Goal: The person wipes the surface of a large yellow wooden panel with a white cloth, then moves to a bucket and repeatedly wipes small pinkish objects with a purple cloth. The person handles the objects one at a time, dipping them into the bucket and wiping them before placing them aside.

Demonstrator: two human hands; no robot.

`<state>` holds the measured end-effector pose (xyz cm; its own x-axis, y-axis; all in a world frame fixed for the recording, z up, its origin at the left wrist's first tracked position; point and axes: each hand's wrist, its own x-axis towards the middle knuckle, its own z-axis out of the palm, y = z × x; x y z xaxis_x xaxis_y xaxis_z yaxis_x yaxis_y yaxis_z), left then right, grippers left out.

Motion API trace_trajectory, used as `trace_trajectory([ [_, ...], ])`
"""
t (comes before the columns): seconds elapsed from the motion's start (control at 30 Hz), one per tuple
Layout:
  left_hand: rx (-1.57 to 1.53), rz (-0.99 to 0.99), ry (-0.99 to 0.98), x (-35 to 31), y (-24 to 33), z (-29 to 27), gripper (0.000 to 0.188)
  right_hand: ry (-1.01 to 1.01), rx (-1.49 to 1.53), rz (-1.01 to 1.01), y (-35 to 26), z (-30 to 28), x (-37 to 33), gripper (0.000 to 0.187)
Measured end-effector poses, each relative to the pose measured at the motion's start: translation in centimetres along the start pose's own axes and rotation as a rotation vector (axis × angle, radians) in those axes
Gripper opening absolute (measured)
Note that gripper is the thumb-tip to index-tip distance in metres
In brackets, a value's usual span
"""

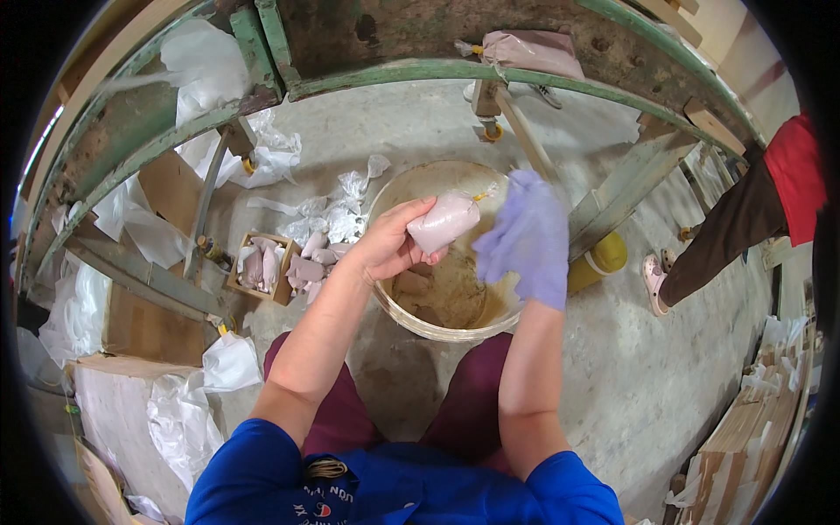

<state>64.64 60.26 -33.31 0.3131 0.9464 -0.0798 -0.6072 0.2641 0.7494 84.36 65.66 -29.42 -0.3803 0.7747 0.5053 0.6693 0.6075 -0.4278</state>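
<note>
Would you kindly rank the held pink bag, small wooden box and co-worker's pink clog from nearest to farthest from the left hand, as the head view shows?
1. Held pink bag: in the left hand.
2. Small wooden box: to that hand's left.
3. Pink clog: well to its right.

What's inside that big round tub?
The tub holds tan, powdery-looking material and some pinkish pieces I can't identify. The left hand, the pink bag and the gloved right hand hide part of its inside.

Free floor (626, 376) right of bucket (437, 332), green table edge (385, 77) barring the front, crate (286, 273) crowding left
</note>
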Motion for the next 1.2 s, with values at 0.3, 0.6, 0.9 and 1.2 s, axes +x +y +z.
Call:
trace_trajectory([
  [0.3,0.104,-0.029,-0.037,0.4,-0.5,1.3,0.038,0.047,0.156,0.076,2.8,3.5,-0.8,0.062],
  [0.6,0.034,0.051,-0.014,-0.2,0.4,-0.3,0.037,0.014,-0.222,0.122,-0.4,-1.2,0.7,0.035],
  [0.9,0.876,0.557,0.211,0.3,0.3,1.5,0.040,0.138,0.574,0.272,6.2,2.2,-1.7,0.016],
  [1.2,1.575,0.962,0.288,-0.5,0.8,1.5,0.038,-0.066,0.747,0.283,-1.3,-1.1,0.4,0.021],
])
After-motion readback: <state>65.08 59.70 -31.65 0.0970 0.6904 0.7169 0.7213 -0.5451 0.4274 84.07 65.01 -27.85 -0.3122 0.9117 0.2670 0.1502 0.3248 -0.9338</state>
